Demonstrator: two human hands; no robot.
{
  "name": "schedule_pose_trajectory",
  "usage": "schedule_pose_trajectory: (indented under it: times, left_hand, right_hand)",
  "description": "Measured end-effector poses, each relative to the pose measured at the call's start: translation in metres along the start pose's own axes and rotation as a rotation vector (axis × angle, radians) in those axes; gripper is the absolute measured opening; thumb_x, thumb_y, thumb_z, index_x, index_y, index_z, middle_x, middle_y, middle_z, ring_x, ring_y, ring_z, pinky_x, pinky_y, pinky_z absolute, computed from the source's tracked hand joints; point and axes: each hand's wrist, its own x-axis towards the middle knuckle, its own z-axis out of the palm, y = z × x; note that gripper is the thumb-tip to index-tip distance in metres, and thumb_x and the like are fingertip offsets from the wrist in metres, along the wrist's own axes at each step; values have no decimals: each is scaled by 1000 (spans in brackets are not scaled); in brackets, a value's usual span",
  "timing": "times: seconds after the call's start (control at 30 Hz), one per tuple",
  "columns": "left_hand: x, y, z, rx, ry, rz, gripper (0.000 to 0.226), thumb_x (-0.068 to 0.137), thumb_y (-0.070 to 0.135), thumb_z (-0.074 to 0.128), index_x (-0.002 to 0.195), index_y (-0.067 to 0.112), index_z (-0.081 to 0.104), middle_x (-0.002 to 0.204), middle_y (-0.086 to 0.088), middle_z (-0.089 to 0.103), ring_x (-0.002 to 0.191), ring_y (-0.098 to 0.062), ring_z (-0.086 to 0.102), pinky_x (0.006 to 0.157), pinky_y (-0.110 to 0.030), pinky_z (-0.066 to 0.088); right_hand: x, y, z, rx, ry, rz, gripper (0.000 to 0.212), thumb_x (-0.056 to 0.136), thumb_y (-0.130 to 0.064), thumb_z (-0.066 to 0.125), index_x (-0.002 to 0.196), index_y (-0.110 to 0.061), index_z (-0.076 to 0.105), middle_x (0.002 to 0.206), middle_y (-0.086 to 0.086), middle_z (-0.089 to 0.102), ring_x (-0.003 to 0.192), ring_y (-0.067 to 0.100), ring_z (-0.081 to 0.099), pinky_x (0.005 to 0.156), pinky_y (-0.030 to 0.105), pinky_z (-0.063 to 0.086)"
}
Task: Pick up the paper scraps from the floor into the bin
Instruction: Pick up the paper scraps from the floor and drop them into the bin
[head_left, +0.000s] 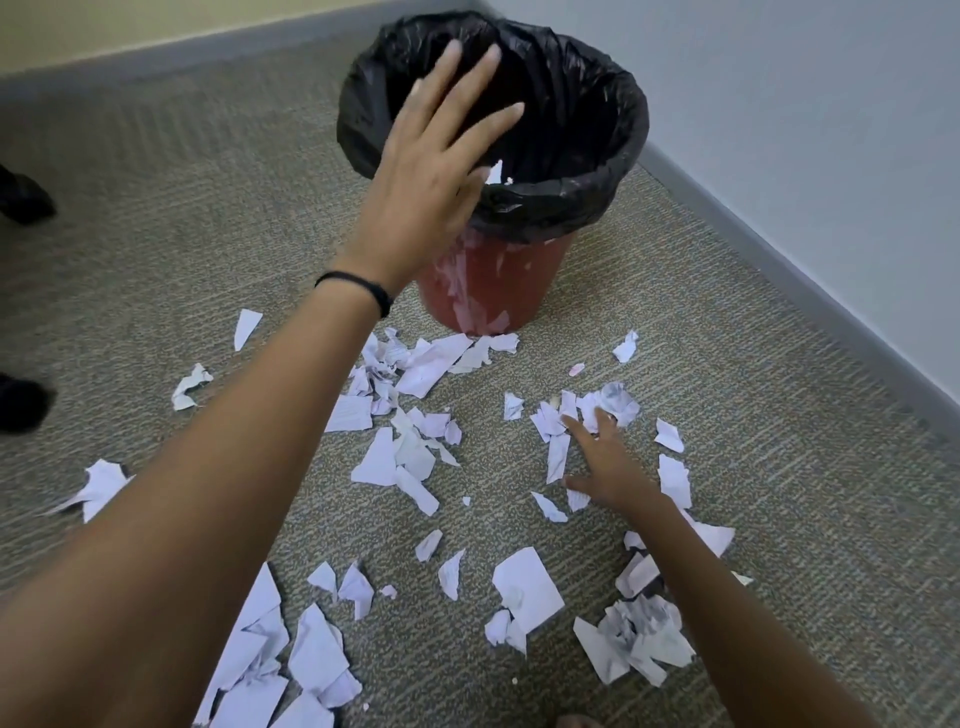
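Left hand (431, 171) empties over the bin (519, 280), right hand (608, 462) gathers.
Left fingers are spread (to let paper fall, I think); right fingers, apart, touch paper scraps (558, 457) on the floor (208, 208) before the bin in the far corner.

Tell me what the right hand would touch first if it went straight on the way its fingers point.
Most likely the cluster of paper scraps just ahead of the right hand; how high the hand is above the carpet is unclear.
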Motion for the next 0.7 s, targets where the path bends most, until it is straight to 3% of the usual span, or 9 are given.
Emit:
schedule_pose_trajectory:
  times: [0.17,0.3,0.4,0.5,0.7]
  left_hand:
    - [-95,-34,5,67,-176,-125,62,94,9,49,148,19,20,158,-10,10,147,-27,8,120,-44,13]
    - [-196,-52,5,-28,-461,-477,77,90,9,59,151,19,12,158,-12,4,140,-34,25,110,-48,33]
    - [-265,-52,11,-15,-830,-792,94,85,29,66,151,19,-1,157,-17,-11,145,-37,3,114,-54,23]
    - [-318,-40,16,-34,-1117,-948,110,78,51,68,148,29,-13,156,-12,-21,144,-38,-12,113,-58,19]
    - [-338,-29,17,-90,-1129,-980,116,74,44,74,148,26,-13,154,-12,-26,142,-42,-15,111,-62,21]
  right_hand:
    - [4,-13,-8,-159,9,45,109,75,-28,76,148,-29,-5,153,21,-19,142,45,0,110,56,26]
    - [16,-28,-20,-360,-112,46,110,76,-33,75,147,-34,-8,154,17,-20,142,44,-2,110,58,24]
    - [19,-33,-22,-310,-188,44,97,81,-21,72,148,-36,3,156,14,-13,142,42,-5,110,57,23]
    - [20,-35,-18,-192,-122,39,75,86,-8,62,145,-32,23,156,14,1,142,41,4,105,48,35]
    - [22,-48,-1,-268,91,-60,45,87,-1,50,129,-16,51,136,16,38,116,35,47,89,34,44]
